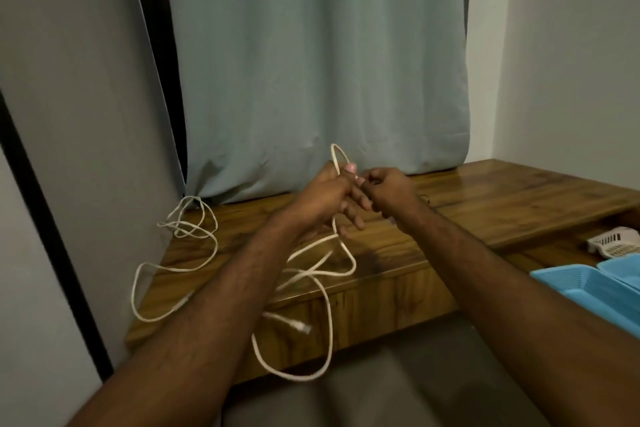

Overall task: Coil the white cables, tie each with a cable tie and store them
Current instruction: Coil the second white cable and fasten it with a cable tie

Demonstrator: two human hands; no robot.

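A long white cable (322, 291) lies in loose loops across the left part of the wooden table (485, 204) and hangs over its front edge, with a plug end (301, 326) dangling there. My left hand (329, 194) is shut on the cable above the table, and a small loop sticks up over its thumb. My right hand (388, 189) touches the left one, its fingertips pinched at the cable near that thumb. More loops (188, 224) rest at the table's far left corner.
A grey-green curtain (322, 62) hangs behind the table. Blue plastic baskets (588, 288) stand at the right edge, with a white perforated basket (616, 241) behind them. A small dark item (425, 198) lies on the table beyond my right hand. A wall stands on the left.
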